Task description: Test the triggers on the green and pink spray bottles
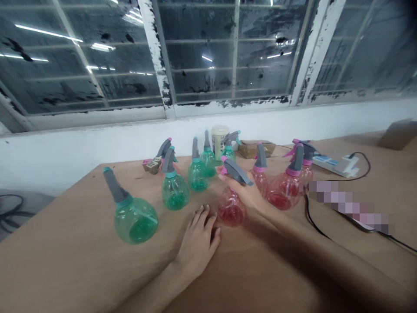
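Observation:
My right hand (246,190) is wrapped round the neck of a pink spray bottle (231,211) with a grey and pink trigger head. The bottle looks upright at the table's middle. My left hand (199,241) lies palm down on the wood just left of it, fingers stretched out. Left of my hands are several green spray bottles: one at the front left (136,221), one behind it (175,192), another farther back (197,176). More pink spray bottles stand to the right, including a large one (284,191) beside my right forearm.
A white tub (220,138) and a brown wrapped packet (256,148) sit near the wall. Small square pieces (152,165) lie at the back left. On the right are a power strip (337,165), a blurred-out flat device (350,206) with black cables, and a cardboard box (397,134).

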`<state>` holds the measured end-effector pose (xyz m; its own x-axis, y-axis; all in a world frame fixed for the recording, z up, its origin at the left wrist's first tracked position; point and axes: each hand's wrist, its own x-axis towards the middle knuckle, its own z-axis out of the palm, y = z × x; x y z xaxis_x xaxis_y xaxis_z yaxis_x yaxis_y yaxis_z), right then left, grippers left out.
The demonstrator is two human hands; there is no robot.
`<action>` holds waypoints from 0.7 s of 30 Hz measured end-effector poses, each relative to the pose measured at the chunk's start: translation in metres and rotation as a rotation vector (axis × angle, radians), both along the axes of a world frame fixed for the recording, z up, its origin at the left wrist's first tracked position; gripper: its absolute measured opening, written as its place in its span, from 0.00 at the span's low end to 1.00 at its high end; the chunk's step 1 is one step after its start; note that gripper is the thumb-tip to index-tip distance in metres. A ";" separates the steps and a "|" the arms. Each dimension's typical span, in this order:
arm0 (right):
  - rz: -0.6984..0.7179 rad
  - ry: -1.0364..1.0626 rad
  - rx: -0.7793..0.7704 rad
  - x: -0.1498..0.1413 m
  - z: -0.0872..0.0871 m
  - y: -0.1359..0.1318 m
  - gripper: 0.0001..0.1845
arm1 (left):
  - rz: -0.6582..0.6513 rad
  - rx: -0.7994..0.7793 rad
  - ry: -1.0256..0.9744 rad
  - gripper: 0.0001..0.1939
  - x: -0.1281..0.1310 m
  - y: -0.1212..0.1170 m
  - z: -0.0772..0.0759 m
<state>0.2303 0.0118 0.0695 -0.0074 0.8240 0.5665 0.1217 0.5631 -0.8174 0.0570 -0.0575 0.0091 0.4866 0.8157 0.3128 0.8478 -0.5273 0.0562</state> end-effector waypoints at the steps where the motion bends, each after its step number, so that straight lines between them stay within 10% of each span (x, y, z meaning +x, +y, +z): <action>1: 0.007 0.006 0.004 0.000 0.000 0.000 0.11 | -0.001 0.000 -0.005 0.18 0.000 0.000 0.000; 21: 0.024 0.007 -0.088 -0.003 0.012 -0.006 0.14 | -0.010 0.009 -0.017 0.18 -0.001 0.001 -0.003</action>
